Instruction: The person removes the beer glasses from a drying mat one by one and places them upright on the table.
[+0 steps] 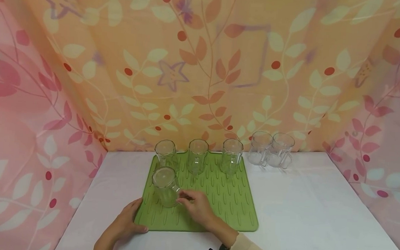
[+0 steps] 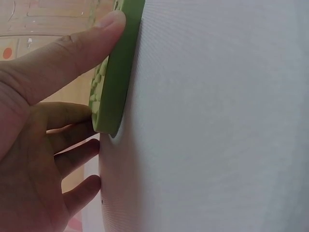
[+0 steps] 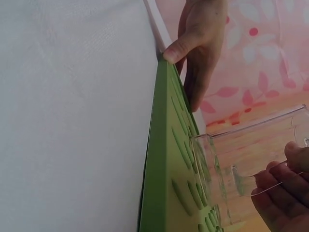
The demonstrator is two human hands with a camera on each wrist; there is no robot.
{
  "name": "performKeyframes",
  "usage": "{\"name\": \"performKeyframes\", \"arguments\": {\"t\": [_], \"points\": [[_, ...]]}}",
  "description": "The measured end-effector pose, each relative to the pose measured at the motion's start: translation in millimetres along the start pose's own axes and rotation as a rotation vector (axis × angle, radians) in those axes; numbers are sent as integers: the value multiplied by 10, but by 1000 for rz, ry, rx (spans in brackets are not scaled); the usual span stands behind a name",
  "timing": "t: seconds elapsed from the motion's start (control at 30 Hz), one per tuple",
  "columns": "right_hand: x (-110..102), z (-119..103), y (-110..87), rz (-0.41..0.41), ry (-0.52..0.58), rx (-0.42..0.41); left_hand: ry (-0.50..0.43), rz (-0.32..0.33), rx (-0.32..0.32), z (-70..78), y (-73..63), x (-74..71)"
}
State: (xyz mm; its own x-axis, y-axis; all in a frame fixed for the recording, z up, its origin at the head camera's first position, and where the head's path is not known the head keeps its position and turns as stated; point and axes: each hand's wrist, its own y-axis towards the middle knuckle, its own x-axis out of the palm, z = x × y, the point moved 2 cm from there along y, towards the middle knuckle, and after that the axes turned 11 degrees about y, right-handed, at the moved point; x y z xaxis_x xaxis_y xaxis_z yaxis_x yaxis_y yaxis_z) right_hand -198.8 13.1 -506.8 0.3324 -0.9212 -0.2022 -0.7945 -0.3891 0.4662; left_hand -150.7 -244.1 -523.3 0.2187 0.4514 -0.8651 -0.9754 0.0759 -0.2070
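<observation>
A clear glass mug [image 1: 165,187] stands upside down, its base facing up, over the left part of a green ribbed mat [image 1: 215,212]. My right hand [image 1: 197,208] pinches the mug's handle from the right; in the right wrist view the mug's lower end is right at the mat's ribs. At the mat's near left corner, my left hand [image 1: 127,221] braces the edges, thumb along the front and fingers at the left side. Three more glass mugs, a left one [image 1: 165,153], a middle one [image 1: 197,157] and a right one [image 1: 231,157], line the mat's back edge.
Two glass mugs, one on the left [image 1: 260,149] and one on the right [image 1: 280,152], stand close together on the white tablecloth [image 1: 294,205], right of the mat. Behind the table hangs a patterned orange curtain [image 1: 206,65], with pink cloth [image 1: 13,130] at both sides.
</observation>
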Motion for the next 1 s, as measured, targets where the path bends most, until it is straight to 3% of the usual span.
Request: {"name": "performKeyframes", "arguments": {"t": [0.5, 0.83, 1.0], "points": [[-183, 28, 7, 182, -32, 8, 25, -3, 1, 9, 5, 2], [-293, 1, -4, 227, 9, -89, 21, -1, -3, 9, 13, 0], [-359, -10, -32, 234, -22, -64, 19, -9, -17, 0, 12, 7]]}}
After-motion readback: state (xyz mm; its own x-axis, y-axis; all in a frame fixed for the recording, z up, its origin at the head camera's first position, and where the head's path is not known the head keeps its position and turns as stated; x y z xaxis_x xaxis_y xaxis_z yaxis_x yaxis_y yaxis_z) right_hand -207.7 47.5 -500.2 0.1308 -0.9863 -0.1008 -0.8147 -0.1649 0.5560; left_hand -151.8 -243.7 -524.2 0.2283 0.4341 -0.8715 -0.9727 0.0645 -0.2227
